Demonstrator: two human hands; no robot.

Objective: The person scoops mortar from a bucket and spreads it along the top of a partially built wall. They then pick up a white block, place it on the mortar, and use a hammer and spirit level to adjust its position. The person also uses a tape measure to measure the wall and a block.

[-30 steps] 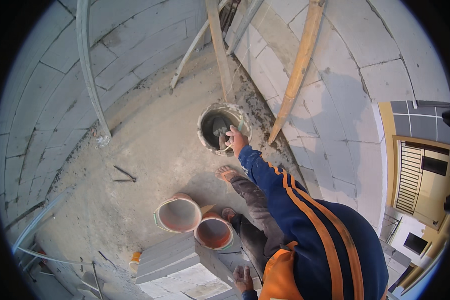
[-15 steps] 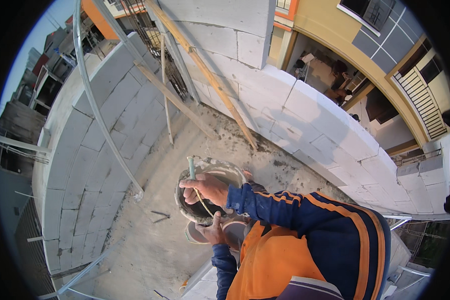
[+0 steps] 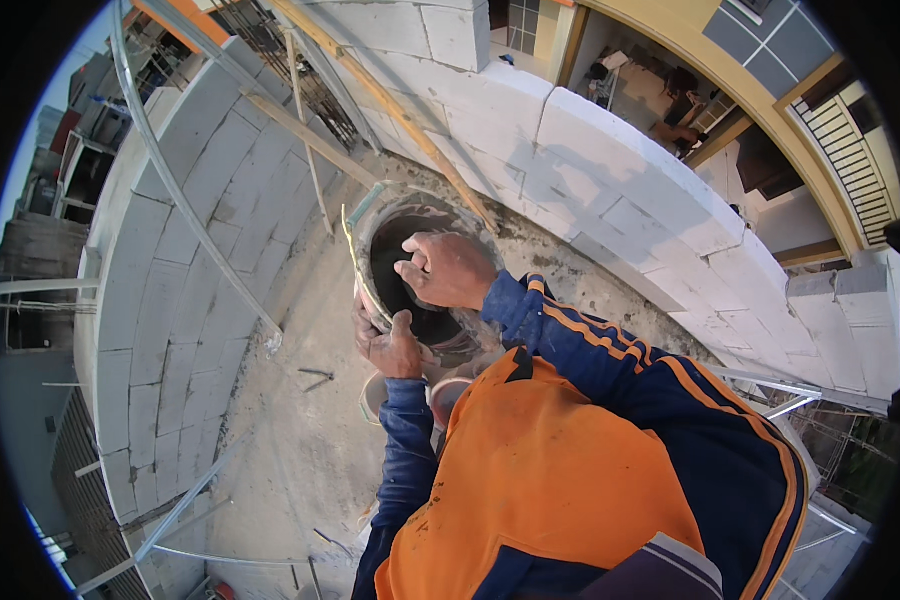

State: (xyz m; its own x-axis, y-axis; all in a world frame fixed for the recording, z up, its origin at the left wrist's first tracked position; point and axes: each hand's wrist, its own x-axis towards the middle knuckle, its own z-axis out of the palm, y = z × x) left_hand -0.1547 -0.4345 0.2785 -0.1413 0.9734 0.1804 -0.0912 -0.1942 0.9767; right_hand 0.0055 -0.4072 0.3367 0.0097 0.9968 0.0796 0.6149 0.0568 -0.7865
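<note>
A cement-crusted bucket (image 3: pixel 378 290) with a dark inside stands in front of me, its mouth facing up. My left hand (image 3: pixel 394 350) grips its near left rim, thumb on top and fingers on the outer side. Its wire handle (image 3: pixel 350 240) with a teal grip (image 3: pixel 366 206) lies over to the left of the rim. Above the bucket's mouth hangs my right hand (image 3: pixel 452 272), loosely curled with the fingers apart and nothing visible in them. What lies at the bottom of the bucket is too dark to tell.
Close to my body are a pale bucket (image 3: pixel 374 397) and a reddish one (image 3: pixel 450 400). Block walls rise on the left (image 3: pixel 165 330) and right (image 3: pixel 610 200). A wooden prop (image 3: pixel 400 115) and a metal strip (image 3: pixel 185 205) slant to the concrete floor (image 3: pixel 280 450).
My right hand has let go of the handle, which now lies at the left of the rim. Bucket and hands appear higher in view, and my body leans further in.
</note>
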